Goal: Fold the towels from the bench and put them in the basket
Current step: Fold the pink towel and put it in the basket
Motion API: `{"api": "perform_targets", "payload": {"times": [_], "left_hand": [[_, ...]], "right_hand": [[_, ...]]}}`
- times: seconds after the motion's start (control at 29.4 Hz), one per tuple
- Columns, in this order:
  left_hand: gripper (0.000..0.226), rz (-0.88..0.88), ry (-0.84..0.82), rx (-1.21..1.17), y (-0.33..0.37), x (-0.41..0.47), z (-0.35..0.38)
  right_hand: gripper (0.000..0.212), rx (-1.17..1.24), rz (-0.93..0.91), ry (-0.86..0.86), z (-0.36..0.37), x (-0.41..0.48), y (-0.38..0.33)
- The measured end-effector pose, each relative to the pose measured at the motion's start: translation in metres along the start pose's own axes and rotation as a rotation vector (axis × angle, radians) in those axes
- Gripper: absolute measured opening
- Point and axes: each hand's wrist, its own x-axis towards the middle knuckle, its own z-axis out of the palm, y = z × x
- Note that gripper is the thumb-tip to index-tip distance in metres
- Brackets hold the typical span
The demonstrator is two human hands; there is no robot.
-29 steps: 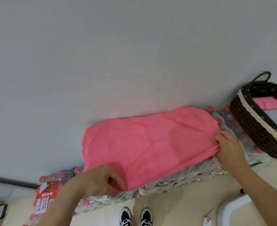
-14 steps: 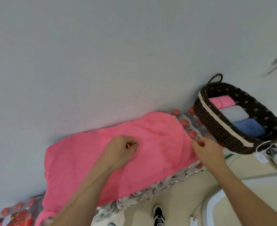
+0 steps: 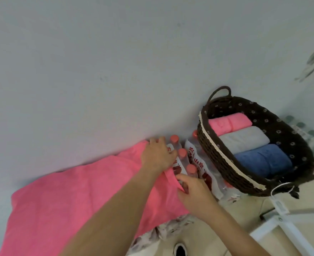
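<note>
Left hand (image 3: 158, 154) is flat, fingers straight, pressing the far right corner of the pink towel (image 3: 74, 196), which is spread over packs of bottled water (image 3: 195, 163). Right hand (image 3: 193, 191) fingers pinch its near edge. The basket (image 3: 224, 169) sits just beside, with three rolled towels (image 3: 243, 139) inside.

Shrink-wrapped packs of red-capped bottles (image 3: 198, 163) carry the spread pink towel (image 3: 69, 200) and wicker basket (image 3: 223, 169).
</note>
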Motion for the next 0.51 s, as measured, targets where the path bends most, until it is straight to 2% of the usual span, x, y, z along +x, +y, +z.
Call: {"api": "perform_targets", "payload": {"times": [0.1, 0.17, 0.27, 0.34, 0.41, 0.44, 0.51], "left_hand": [[0.044, -0.031, 0.003, 0.072, 0.002, 0.002, -0.003], [0.037, -0.060, 0.041, 0.073, -0.004, 0.002, -0.008], [0.032, -0.143, 0.177, -0.010, -0.019, -0.005, -0.017], [0.023, -0.273, 0.253, -0.243, -0.035, -0.006, -0.020], [0.037, -0.443, 0.311, -0.579, -0.047, -0.004, -0.021], [0.038, -0.496, 0.351, -0.735, -0.048, -0.004, -0.021], [0.033, -0.511, 0.385, -0.945, -0.039, -0.002, -0.022]], "right_hand": [[0.036, 0.162, -0.104, -0.059, -0.011, -0.001, 0.001], [0.053, 0.289, -0.093, -0.071, -0.018, -0.001, 0.002], [0.053, 0.326, -0.089, -0.026, -0.021, 0.002, 0.009], [0.036, 0.284, -0.095, 0.014, -0.020, 0.003, 0.015], [0.015, 0.259, -0.098, 0.062, -0.021, 0.002, 0.019], [0.010, 0.245, -0.096, 0.087, -0.022, 0.000, 0.021], [0.014, 0.168, -0.073, 0.144, -0.024, -0.003, 0.025]]}}
